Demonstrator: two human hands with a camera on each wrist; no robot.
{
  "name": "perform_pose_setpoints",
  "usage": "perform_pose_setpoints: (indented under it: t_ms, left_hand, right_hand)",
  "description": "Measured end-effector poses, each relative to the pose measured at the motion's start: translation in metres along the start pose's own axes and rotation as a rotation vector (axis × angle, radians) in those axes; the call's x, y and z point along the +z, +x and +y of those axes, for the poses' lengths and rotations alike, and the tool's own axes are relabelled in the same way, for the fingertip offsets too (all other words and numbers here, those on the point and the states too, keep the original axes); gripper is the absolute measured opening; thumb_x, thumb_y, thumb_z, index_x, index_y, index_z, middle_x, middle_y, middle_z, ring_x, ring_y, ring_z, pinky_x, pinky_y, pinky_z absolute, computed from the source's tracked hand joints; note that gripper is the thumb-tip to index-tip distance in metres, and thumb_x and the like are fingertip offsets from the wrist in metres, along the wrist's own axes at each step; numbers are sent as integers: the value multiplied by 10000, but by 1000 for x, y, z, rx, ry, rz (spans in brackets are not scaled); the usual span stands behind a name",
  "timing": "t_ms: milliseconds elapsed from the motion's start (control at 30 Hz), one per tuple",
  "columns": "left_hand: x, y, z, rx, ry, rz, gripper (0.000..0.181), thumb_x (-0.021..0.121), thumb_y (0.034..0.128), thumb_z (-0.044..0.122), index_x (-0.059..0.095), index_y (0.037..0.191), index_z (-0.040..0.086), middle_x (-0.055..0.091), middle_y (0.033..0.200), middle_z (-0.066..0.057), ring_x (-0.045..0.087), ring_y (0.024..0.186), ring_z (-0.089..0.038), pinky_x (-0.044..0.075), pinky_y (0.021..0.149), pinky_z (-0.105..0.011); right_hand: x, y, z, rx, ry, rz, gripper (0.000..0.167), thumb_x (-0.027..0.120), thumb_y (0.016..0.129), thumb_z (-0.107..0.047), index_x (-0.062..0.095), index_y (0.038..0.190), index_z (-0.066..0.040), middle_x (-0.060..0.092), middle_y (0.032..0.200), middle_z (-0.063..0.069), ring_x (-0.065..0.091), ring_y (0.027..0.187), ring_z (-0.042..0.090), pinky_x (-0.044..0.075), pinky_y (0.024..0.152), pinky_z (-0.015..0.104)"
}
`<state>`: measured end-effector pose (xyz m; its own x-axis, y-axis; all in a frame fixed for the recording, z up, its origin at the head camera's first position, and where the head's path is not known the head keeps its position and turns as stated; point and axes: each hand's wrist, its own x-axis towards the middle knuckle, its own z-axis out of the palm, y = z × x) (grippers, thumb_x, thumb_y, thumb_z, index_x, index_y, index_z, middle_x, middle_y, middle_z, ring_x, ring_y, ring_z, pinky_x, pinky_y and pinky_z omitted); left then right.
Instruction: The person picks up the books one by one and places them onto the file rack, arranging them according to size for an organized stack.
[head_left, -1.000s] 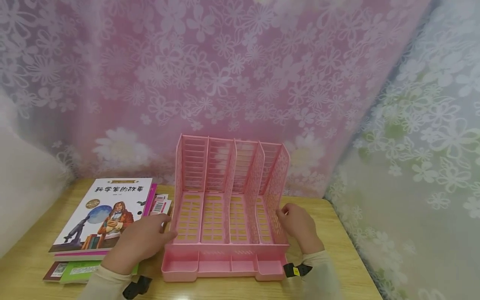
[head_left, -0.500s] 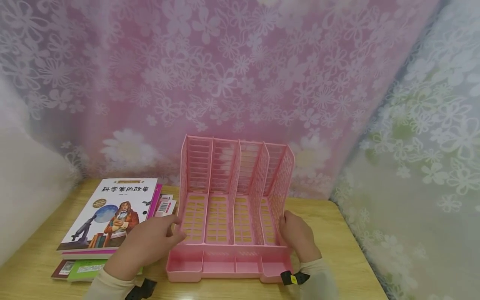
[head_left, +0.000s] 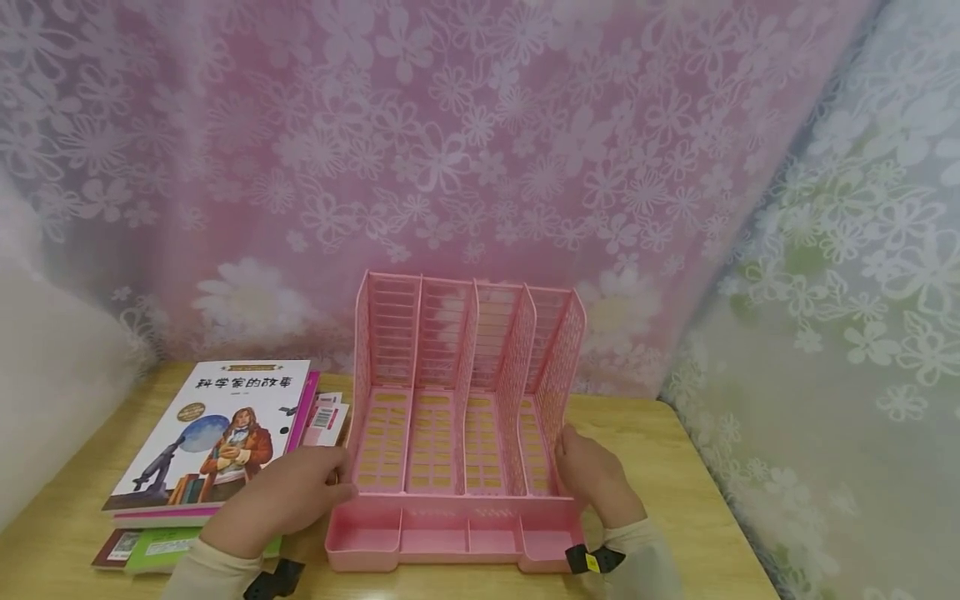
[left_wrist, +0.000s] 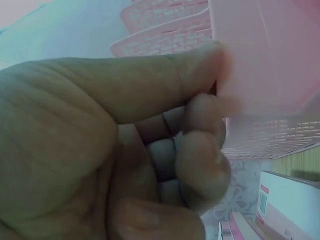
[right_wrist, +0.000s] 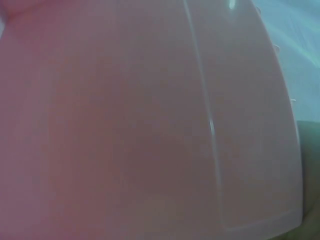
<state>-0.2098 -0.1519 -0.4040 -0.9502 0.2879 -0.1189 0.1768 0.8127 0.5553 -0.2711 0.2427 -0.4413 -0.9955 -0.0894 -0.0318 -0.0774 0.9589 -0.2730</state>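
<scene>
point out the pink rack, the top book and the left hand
Pink rack [head_left: 462,408]: head view, on the middle divider.
Top book [head_left: 208,435]: head view, on its front cover.
Left hand [head_left: 288,496]: head view, on the back of the hand.

1. Four tall slots in the pink desktop file organizer open upward and forward, so a hand could enter from above or over the front tray.
2. Upright dividers separate the slots, and a slatted back closes them behind.
3. Low partitions split the tray into four compartments, each reachable from above.
4. On the left, the left hand and the book stack block the way; barcoded covers narrow the gap between stack and organizer.
5. The right hand obstructs the right wall; beyond it, bare tabletop leaves passage.
6. A floral curtain bounds the rear.
</scene>
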Motion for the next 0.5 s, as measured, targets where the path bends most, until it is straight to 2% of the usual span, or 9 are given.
perform_pose_setpoints:
  t_ms: [167,233,367,500]
  left_hand:
    - [2,0,-1,-14,-13,-7,277,763,935,207,533,788,156,505,697,-1,488,646,-168,366,585,-339]
    - [2,2,-1,-19,-17,-11,264,761,937,203,541,799,152,511,705,-5,495,655,-172,374,594,-343]
    - [1,3,-2,-17,-33,-20,238,759,939,203,557,826,147,521,718,-9,506,675,-174,391,614,-346]
    - [2,2,-2,-16,-49,-23,243,749,945,188,544,821,146,516,714,-10,500,669,-174,380,607,-344]
  right_hand:
    - [3,2,3,-42,10,6,276,426,1092,-174,570,1251,-1,707,1111,200,697,1073,392,553,868,567]
    - [3,4,4,-49,30,4,267,430,1092,-174,568,1244,-3,703,1109,185,698,1055,359,549,886,558]
    - [3,5,6,-46,60,-7,239,433,1087,-154,560,1216,1,694,1055,169,683,965,286,551,839,529]
    - [4,3,6,-55,59,-5,268,419,1095,-152,548,1258,16,695,1079,192,692,1000,313,550,841,536]
